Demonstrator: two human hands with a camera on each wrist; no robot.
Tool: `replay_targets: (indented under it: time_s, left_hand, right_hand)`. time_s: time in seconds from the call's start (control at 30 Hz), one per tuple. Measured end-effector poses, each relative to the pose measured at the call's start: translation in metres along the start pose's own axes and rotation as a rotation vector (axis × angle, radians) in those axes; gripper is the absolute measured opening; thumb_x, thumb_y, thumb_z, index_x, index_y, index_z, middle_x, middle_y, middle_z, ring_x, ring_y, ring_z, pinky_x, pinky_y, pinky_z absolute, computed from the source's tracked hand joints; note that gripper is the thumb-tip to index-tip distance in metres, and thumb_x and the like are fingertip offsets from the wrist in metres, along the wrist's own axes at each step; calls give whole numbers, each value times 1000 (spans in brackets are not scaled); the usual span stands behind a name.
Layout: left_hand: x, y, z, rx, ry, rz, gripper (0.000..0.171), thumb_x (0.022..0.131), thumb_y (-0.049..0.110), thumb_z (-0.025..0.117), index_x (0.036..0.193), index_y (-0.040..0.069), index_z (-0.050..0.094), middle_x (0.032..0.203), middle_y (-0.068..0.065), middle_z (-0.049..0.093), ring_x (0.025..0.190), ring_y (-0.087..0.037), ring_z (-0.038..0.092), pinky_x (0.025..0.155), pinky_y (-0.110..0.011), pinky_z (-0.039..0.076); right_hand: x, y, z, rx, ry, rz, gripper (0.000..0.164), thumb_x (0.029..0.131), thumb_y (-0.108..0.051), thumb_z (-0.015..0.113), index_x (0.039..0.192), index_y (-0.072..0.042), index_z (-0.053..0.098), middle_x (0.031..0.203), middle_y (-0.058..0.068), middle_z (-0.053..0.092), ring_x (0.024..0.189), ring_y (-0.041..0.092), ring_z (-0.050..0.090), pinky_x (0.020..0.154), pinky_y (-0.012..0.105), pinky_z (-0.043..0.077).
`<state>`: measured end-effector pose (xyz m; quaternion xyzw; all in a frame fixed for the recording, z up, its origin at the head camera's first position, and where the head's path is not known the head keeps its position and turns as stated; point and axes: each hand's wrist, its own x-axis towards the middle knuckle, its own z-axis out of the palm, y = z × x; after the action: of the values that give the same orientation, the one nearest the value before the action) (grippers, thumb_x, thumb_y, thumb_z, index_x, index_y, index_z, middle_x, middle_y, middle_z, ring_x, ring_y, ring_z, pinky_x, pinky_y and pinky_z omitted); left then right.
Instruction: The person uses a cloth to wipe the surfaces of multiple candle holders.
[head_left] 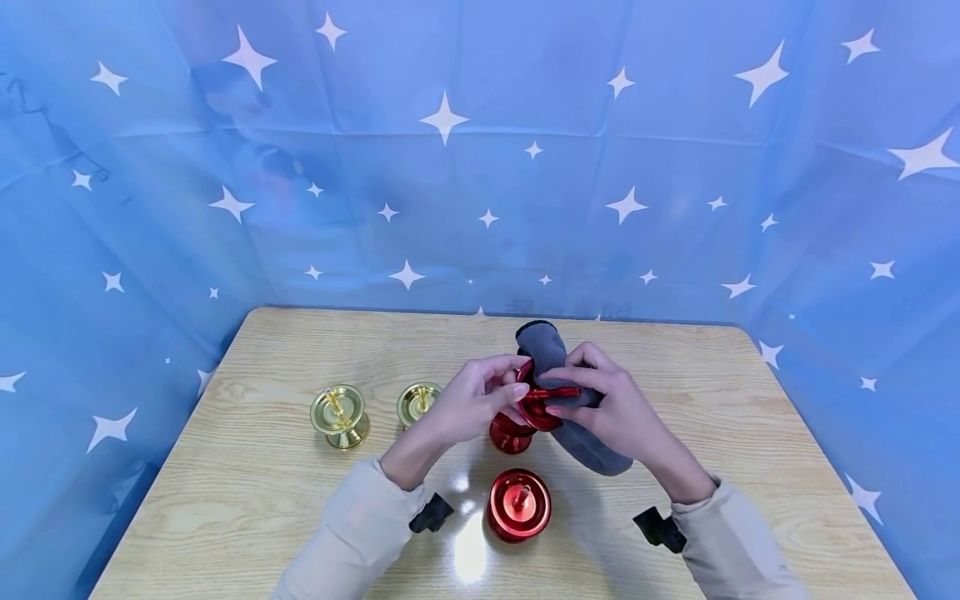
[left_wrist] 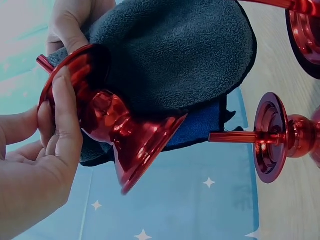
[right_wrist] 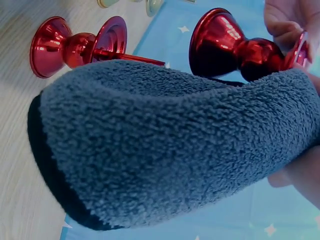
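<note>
My left hand (head_left: pixel 474 398) grips a shiny red candle holder (head_left: pixel 542 415) by the rim of its upper dish. In the left wrist view this holder (left_wrist: pixel 137 135) is tilted, its flared base pointing down and to the right. My right hand (head_left: pixel 617 407) holds a dark grey fluffy cloth (head_left: pixel 596 446) against the dish, beside its red central stem. The cloth (right_wrist: pixel 170 155) hides much of the right fingers in the right wrist view. Another red candle holder (head_left: pixel 512 437) stands just behind the held one, partly covered.
Nearer the front of the wooden table (head_left: pixel 225 500) stands a further red candle holder (head_left: pixel 519 506). Two gold candle holders stand to the left, one (head_left: pixel 340 417) in full view, the other (head_left: pixel 417 402) partly behind the left hand. A blue starred curtain (head_left: pixel 525 200) surrounds the table.
</note>
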<state>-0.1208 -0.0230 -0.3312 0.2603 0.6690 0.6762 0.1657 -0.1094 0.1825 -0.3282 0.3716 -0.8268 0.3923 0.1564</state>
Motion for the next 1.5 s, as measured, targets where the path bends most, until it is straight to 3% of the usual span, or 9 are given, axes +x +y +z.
replay_targets:
  time_s: [0.33,0.5,0.73,1.23,1.37,1.5]
  left_hand:
    - [1,-2,1,56,-13,-20,39,92,-1,49,128,-13,41,79,-12,52,66,-22,62,65,-33,54]
    - [3,1,4,39,10,-56,40,91,-3,50,128,-14,41,74,-11,51,62,-30,62,61,-35,55]
    - [6,1,7,93,57,-78,37,89,-3,53,124,-14,46,70,-9,52,53,-18,59,55,-30,54]
    - [10,5,13,139,132,-130,32,88,-4,54,119,-11,53,67,-7,51,48,-13,55,50,-27,52]
    - [12,3,12,109,151,-111,32,90,-3,52,121,-9,52,70,-8,50,55,-21,61,56,-31,54]
    - [13,0,9,-34,208,-75,30,91,-5,49,120,-9,50,75,-9,48,62,-23,62,63,-35,55]
  right_hand:
    - [2,0,3,38,-10,-54,32,62,13,76,89,-4,70,80,0,41,76,12,40,60,18,38]
    - [0,1,2,71,-15,-13,28,64,9,77,88,-3,70,80,3,42,74,14,40,59,19,38]
    - [-3,2,-2,142,-42,46,26,66,8,76,88,-2,70,82,3,42,73,13,41,57,22,38]
    - [-1,-7,-23,227,-74,85,25,69,7,74,92,-3,70,85,0,47,76,11,42,58,25,38]
    - [0,-8,-33,169,-2,118,30,68,9,74,96,-3,70,90,2,53,79,11,47,62,22,41]
    - [0,-7,-39,142,142,215,33,70,14,70,101,2,65,98,5,57,85,8,56,70,16,48]
